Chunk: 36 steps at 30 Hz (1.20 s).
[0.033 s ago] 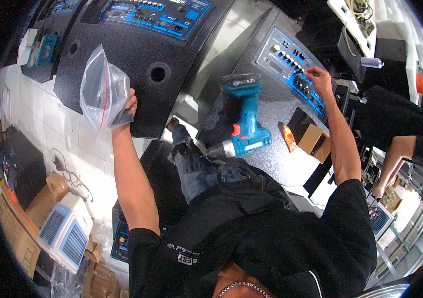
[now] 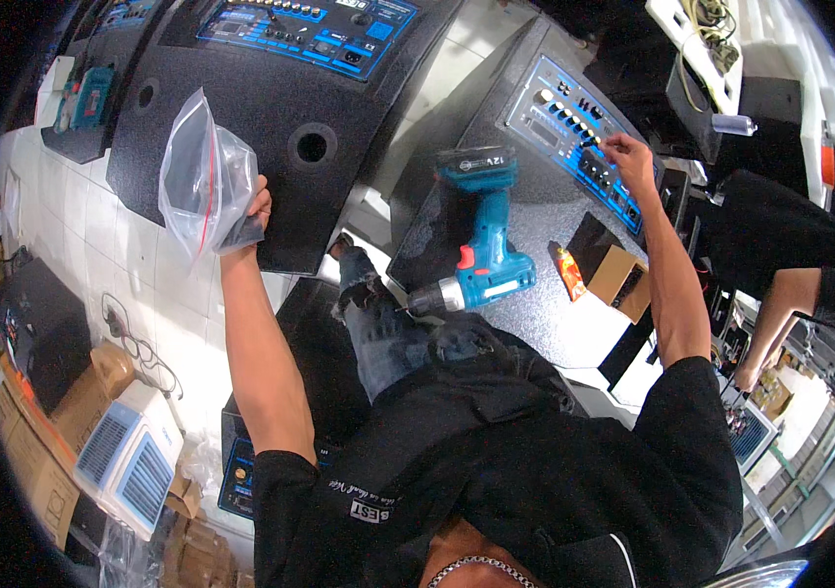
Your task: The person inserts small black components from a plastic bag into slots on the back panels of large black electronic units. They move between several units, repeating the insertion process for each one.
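Note:
My left hand [image 2: 259, 208] grips a clear zip bag [image 2: 204, 186] with a red seal line, beside a large black speaker cabinet [image 2: 270, 196]. The bag's mouth gapes upward; a dark patch shows at its lower corner by my fingers. On the right, my right hand [image 2: 632, 163] pinches at the blue-edged control panel [image 2: 560, 132] of a second black speaker cabinet [image 2: 417, 220]. Its fingertips are at the lower end of a row of knobs; whatever lies between them is too small to make out. A teal cordless drill [image 2: 486, 240] lies on that cabinet.
Near the drill are an orange tube [image 2: 568, 272] and a small open cardboard box [image 2: 620, 282]. Another person's arm [image 2: 780, 318] is at the right. An air cooler [image 2: 131, 459] and a cable [image 2: 133, 338] are at the lower left. A teal tool [image 2: 90, 98] sits far left.

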Each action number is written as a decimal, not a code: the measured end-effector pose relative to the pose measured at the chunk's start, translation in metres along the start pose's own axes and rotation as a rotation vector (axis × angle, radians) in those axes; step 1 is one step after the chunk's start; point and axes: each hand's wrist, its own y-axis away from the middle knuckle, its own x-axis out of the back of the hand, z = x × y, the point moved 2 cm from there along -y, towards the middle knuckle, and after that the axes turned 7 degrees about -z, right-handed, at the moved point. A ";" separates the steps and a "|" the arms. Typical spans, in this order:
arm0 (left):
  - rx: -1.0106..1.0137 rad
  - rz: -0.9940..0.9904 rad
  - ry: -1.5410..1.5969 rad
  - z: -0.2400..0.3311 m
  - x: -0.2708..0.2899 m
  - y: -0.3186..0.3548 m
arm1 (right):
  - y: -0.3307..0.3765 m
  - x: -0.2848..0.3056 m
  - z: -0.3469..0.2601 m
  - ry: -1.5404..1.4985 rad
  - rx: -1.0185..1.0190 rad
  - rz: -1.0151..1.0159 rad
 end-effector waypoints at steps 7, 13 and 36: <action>0.000 -0.038 -0.006 0.001 0.002 -0.001 | -0.012 0.003 -0.028 0.224 -0.146 -0.116; -0.049 -0.052 -0.018 -0.003 -0.003 -0.009 | -0.034 -0.009 -0.005 -0.550 -0.502 -0.119; -0.134 0.055 0.012 -0.002 -0.003 -0.004 | 0.060 -0.020 -0.058 -1.030 -0.341 0.317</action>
